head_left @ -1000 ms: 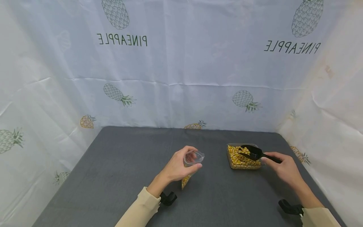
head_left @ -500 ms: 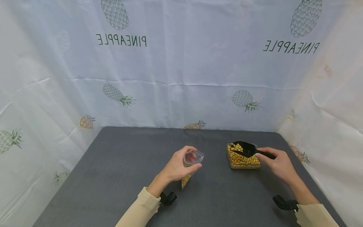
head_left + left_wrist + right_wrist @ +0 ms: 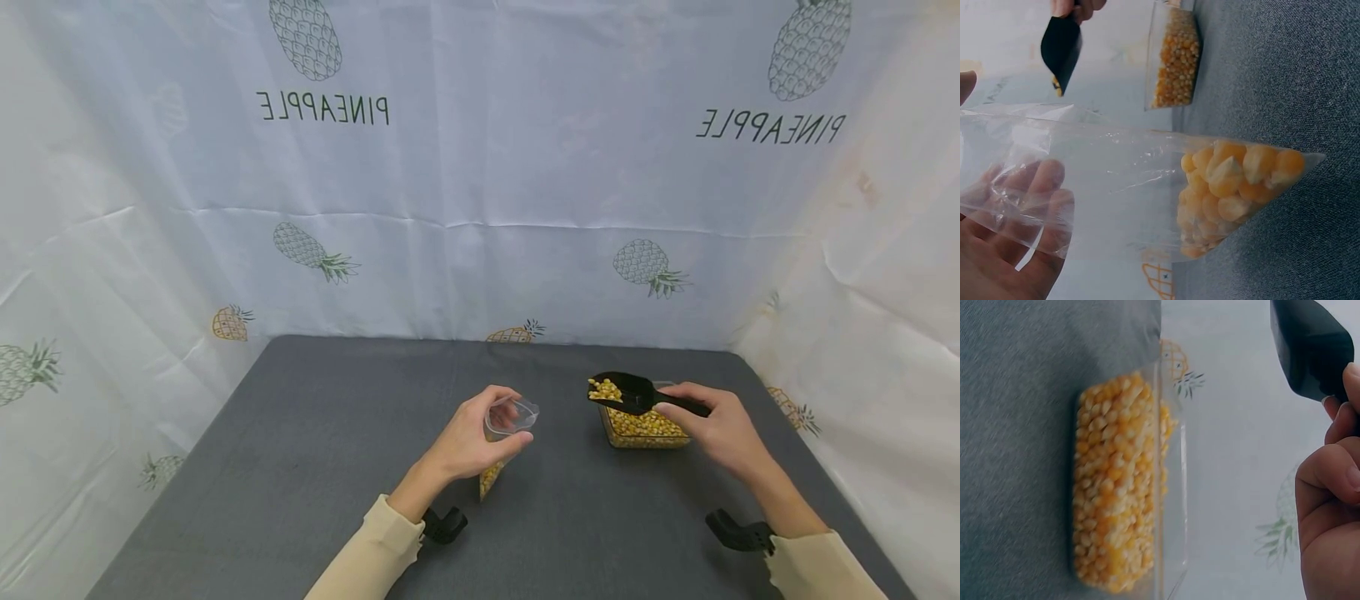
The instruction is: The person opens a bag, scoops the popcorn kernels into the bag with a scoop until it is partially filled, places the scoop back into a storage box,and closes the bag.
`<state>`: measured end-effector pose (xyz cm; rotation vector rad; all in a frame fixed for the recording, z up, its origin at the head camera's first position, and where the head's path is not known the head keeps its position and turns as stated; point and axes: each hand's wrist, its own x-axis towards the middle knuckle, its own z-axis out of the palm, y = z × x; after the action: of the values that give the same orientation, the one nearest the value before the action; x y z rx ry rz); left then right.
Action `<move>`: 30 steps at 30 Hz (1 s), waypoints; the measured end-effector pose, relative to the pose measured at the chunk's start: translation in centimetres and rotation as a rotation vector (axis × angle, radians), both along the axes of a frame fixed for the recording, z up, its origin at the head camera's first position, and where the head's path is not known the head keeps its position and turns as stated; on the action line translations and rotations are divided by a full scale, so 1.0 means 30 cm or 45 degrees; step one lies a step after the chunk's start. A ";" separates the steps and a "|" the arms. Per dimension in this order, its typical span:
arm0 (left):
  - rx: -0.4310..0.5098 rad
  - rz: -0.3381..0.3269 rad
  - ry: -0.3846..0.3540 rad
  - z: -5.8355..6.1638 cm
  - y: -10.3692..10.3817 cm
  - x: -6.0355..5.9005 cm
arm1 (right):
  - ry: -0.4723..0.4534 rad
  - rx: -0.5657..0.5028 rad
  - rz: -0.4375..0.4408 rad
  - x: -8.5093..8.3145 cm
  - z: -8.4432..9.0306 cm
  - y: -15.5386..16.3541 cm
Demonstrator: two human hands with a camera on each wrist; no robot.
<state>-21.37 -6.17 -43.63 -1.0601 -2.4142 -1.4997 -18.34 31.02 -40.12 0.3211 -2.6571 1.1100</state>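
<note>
My left hand (image 3: 476,437) holds a clear plastic bag (image 3: 1129,175) by its upper part, with the mouth spread into a ring. Corn kernels (image 3: 1229,181) fill the bag's pointed bottom corner, which hangs close to the table. In my right hand (image 3: 716,425) is the handle of a black scoop (image 3: 636,395), raised above the clear container's left side. More kernels (image 3: 604,390) lie in the scoop's front end. Beneath it, the clear rectangular container (image 3: 611,440) is largely filled with corn kernels (image 3: 1110,487).
The dark grey cloth-covered table (image 3: 337,433) reaches back to a white curtain (image 3: 480,167) printed with pineapples. More curtain hangs along both sides. Black straps with mounts (image 3: 446,525) sit on the wrists.
My right hand has lifted the loaded scoop out of the corn and carried it leftward, toward the bag. The left hand and bag have stayed almost still.
</note>
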 end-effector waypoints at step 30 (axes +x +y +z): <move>0.003 -0.011 0.031 -0.001 0.001 -0.002 | 0.090 -0.027 0.235 0.001 0.077 -0.140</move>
<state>-21.43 -6.13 -43.67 -1.0831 -2.3939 -1.4828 -18.32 26.82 -37.80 0.6005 -2.5939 1.1557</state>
